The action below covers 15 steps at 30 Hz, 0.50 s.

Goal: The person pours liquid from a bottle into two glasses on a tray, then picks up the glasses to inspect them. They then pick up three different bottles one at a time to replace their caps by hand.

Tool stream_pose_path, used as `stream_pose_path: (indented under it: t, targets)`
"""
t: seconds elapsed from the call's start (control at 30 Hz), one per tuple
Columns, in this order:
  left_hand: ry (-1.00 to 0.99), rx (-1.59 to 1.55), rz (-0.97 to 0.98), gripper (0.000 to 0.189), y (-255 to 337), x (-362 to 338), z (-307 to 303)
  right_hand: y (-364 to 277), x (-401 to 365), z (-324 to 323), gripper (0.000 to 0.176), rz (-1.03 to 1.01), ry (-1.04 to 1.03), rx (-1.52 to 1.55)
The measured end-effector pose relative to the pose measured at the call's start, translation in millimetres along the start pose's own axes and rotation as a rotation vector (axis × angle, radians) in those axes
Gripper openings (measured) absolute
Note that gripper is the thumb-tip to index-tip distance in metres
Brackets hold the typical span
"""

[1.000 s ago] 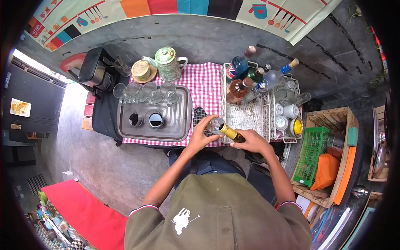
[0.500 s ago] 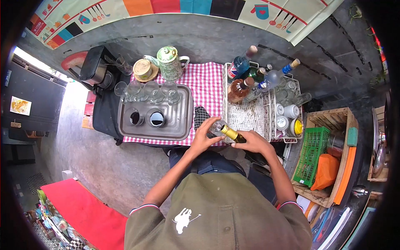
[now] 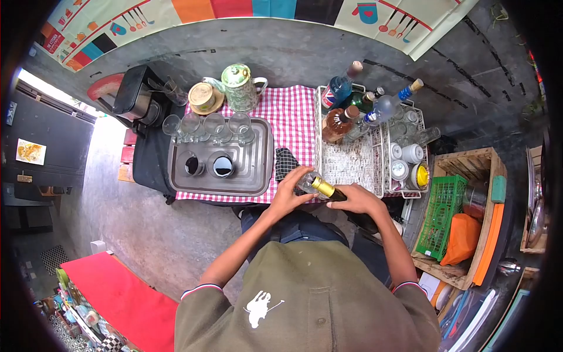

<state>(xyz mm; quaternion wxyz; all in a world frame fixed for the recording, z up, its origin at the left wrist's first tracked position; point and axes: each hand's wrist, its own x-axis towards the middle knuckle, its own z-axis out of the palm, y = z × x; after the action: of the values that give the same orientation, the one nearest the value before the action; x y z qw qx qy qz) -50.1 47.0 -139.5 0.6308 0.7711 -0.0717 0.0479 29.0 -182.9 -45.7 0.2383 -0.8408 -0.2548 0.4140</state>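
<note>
through my feed, my left fingers (image 3: 293,178) grip a clear glass (image 3: 305,184) while my right fingers (image 3: 348,189) clasp a tilted bottle (image 3: 325,188), gold neck at the rim.

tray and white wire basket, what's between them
Between tray and basket, the head view shows pink checked tablecloth with a dark checked cloth on it; at the front, the left hand holds a glass.

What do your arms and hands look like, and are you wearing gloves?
No gloves: the left hand and right hand are bare, with no watch or bracelet visible. The short sleeves are olive green, like the shirt, with red, white and dark blue edges.
</note>
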Motion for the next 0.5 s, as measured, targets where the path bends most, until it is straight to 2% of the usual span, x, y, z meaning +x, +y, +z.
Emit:
stream_pose_path:
  t: [0.1, 0.3, 0.5]
  targets:
    - [-0.003, 0.012, 0.004, 0.069, -1, 0, 2, 13, 4, 6, 0.065, -0.051, 0.002, -0.005]
    - [0.014, -0.006, -0.004, 0.069, 1, -3, 7, 12, 3, 3, 0.068, 0.012, -0.066, -0.031]
    - [0.029, -0.022, -0.012, 0.072, -3, -6, 9, 18, 4, 7, 0.071, -0.033, -0.039, -0.013]
